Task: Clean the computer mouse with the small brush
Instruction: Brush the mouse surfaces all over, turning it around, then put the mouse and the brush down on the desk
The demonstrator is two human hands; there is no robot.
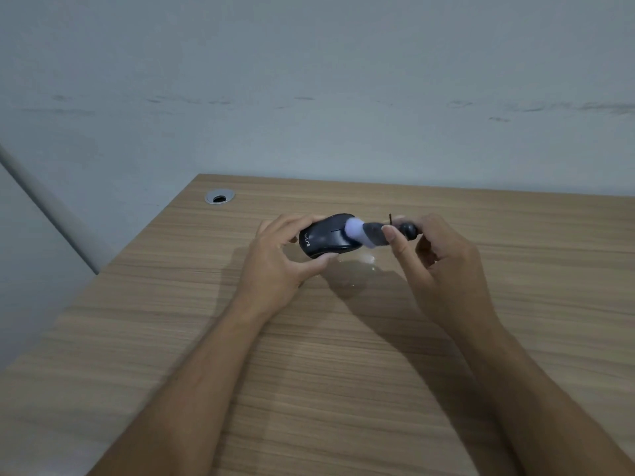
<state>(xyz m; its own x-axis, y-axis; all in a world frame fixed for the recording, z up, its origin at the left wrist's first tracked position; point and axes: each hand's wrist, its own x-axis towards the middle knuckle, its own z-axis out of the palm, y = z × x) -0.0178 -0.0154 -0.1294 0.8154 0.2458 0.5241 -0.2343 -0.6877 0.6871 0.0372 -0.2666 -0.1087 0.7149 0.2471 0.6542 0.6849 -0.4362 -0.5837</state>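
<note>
1. Left hand (281, 255): curled round the black mouse (328, 235), thumb on near side, fingers on far side; firm grip, mouse tilted & lifted just above the table (343, 372).
2. Right hand (443, 266): closed on the brush (374, 233) handle, pinched btw thumb & fingers; other fingers loosely bent.
3. Brush lies approx. level, pale bristles pointing left, touching top of mouse near the wheel/buttons.
4. Mouse & brush sit mid-table, towards the far edge; shadow & a shiny patch on the wood below them.
5. Round cable hole (220, 196) at far-left corner of table, well apart from hands.
6. Grey wall (309, 80) behind.
</note>
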